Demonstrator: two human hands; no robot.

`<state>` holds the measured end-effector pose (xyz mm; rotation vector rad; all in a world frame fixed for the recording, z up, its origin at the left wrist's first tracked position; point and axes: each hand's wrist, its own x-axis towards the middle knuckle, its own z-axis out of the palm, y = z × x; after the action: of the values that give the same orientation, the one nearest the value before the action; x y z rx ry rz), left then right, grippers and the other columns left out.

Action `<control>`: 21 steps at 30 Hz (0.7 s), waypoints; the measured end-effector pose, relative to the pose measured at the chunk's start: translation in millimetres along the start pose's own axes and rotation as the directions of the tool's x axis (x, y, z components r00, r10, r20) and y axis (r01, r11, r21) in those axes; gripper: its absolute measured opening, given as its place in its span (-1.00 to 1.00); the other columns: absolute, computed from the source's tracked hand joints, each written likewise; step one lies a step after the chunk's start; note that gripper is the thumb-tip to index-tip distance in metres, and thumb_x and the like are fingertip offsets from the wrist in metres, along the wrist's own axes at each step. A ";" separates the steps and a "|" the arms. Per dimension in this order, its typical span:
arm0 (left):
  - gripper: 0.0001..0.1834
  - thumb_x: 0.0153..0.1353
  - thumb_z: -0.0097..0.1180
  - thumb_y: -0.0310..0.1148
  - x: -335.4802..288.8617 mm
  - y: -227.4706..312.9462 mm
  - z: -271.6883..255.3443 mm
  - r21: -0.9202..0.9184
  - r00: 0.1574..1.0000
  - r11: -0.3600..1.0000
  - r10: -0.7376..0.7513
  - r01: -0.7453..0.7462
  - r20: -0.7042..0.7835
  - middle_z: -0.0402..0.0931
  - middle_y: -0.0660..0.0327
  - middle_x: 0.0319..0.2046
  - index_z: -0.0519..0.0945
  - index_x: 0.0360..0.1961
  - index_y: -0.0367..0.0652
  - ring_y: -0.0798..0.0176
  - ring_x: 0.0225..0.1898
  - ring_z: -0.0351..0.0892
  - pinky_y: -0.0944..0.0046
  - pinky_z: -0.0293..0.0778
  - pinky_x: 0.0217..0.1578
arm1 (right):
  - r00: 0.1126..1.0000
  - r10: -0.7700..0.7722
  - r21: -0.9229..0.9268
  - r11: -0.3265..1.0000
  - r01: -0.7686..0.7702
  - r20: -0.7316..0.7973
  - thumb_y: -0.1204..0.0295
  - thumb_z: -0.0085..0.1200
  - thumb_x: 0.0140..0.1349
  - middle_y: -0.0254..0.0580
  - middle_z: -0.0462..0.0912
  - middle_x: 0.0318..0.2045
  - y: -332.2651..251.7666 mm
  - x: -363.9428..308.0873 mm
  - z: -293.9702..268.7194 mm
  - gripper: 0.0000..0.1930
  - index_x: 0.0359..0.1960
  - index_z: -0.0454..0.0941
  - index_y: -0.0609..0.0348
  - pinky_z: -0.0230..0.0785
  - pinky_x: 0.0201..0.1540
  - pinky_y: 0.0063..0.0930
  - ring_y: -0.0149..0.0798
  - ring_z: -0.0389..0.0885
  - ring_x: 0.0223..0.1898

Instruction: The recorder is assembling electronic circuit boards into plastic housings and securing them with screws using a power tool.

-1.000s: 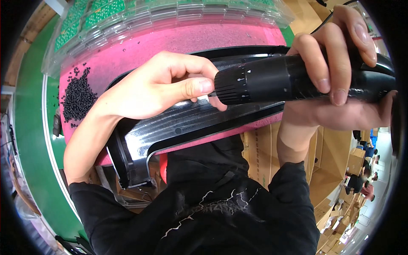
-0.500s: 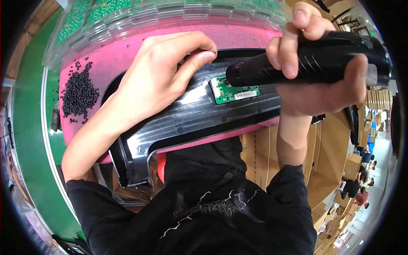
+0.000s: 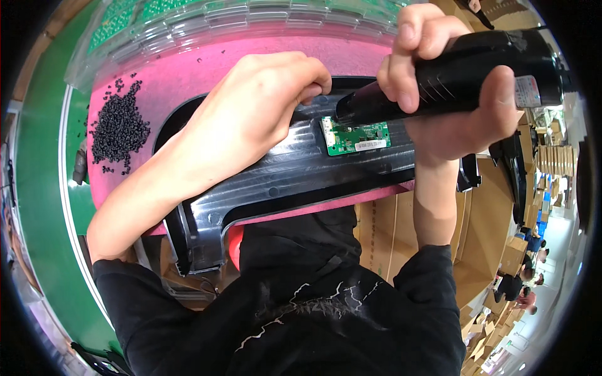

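Note:
A black electric screwdriver (image 3: 464, 69) lies in my right hand (image 3: 433, 75), its fingers wrapped round the body. The screwdriver's nose is over the upper left part of a green circuit board (image 3: 351, 139) with a white label strip, and hides that spot. Beneath the board is a long black plastic housing (image 3: 251, 199), curved down at its left end. My left hand (image 3: 263, 94) has its fingers curled and pressed together at the housing's far edge, left of the screwdriver's nose; whatever is between the fingertips is hidden.
A pile of small black screws (image 3: 119, 128) lies on the pink work surface (image 3: 182, 69) at the left. Clear plastic trays (image 3: 232, 28) with green boards line the far side. Cardboard boxes (image 3: 486, 219) stand at the right, and people (image 3: 511, 288) are visible in the distance.
The housing and board sit slightly farther right in the picture. My right hand and the screwdriver's rear end have shifted left and up. My left hand is a little farther right, its thumb now mostly hidden.

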<state>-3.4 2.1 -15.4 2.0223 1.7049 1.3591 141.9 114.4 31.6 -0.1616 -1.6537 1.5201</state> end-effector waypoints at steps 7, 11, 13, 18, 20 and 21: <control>-0.92 0.20 0.19 -0.54 -2.8 3.1 -1.3 0.113 0.997 0.993 0.036 -0.043 0.064 0.58 0.07 -0.38 0.57 -0.28 -0.28 -0.05 -0.30 0.58 0.09 0.47 -0.26 | 0.998 0.041 -0.027 0.999 -0.040 0.038 -0.14 0.09 0.26 0.10 0.43 -0.25 -0.3 1.4 8.8 -0.34 -0.24 0.43 0.42 0.28 -0.61 -0.56 -0.36 0.37 -0.73; -0.88 0.19 0.24 -0.45 -1.5 7.0 -2.9 0.153 0.995 0.987 0.032 -0.046 0.091 0.57 0.10 -0.41 0.58 -0.32 -0.25 -0.01 -0.27 0.53 0.10 0.40 -0.20 | 0.993 0.028 -0.024 0.999 -0.025 0.114 -0.13 0.12 0.25 0.11 0.43 -0.25 1.6 0.8 -4.0 -0.35 -0.23 0.44 0.42 0.27 -0.61 -0.56 -0.36 0.38 -0.72; -0.87 0.19 0.26 -0.43 -2.3 4.3 -1.2 0.164 0.994 0.985 0.037 -0.053 0.099 0.56 0.12 -0.42 0.58 -0.33 -0.25 0.01 -0.25 0.53 0.11 0.38 -0.17 | 0.981 0.009 -0.011 1.000 -0.007 0.196 -0.12 0.12 0.25 0.12 0.42 -0.24 4.1 6.7 -18.2 -0.36 -0.22 0.44 0.41 0.27 -0.61 -0.56 -0.36 0.38 -0.72; -0.83 0.14 0.31 -0.37 -5.6 1.4 -3.1 0.196 0.965 0.972 0.078 -0.129 0.250 0.57 0.15 -0.40 0.60 -0.34 -0.22 0.07 -0.23 0.53 0.12 0.36 -0.09 | 0.843 -0.279 0.377 0.921 0.100 0.460 -0.28 -0.10 0.27 -0.09 0.40 0.04 -12.7 13.5 -39.3 -0.24 -0.03 0.49 0.32 0.24 -0.41 -0.52 -0.47 0.39 -0.56; -0.81 0.12 0.33 -0.36 -4.8 1.5 -3.9 0.156 0.964 0.976 0.110 -0.151 0.242 0.57 0.16 -0.41 0.60 -0.34 -0.22 0.08 -0.23 0.53 0.13 0.36 -0.09 | 0.847 -0.320 0.472 0.877 0.094 0.425 -0.26 -0.06 0.24 -0.11 0.39 0.03 -20.0 14.4 -39.7 -0.24 -0.03 0.49 0.36 0.24 -0.41 -0.53 -0.48 0.39 -0.55; -0.80 0.10 0.35 -0.35 -2.3 1.9 -3.8 0.113 0.961 0.978 0.147 -0.178 0.235 0.56 0.18 -0.41 0.60 -0.35 -0.22 0.08 -0.24 0.53 0.14 0.36 -0.08 | 0.851 -0.358 0.559 0.823 0.095 0.383 -0.23 -0.02 0.21 -0.12 0.39 0.01 -25.5 14.1 -40.2 -0.23 -0.02 0.48 0.41 0.24 -0.42 -0.54 -0.49 0.39 -0.54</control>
<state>-4.7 -2.0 -13.3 2.3350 1.5986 1.0321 170.4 146.9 56.1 0.7493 -1.4653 1.8450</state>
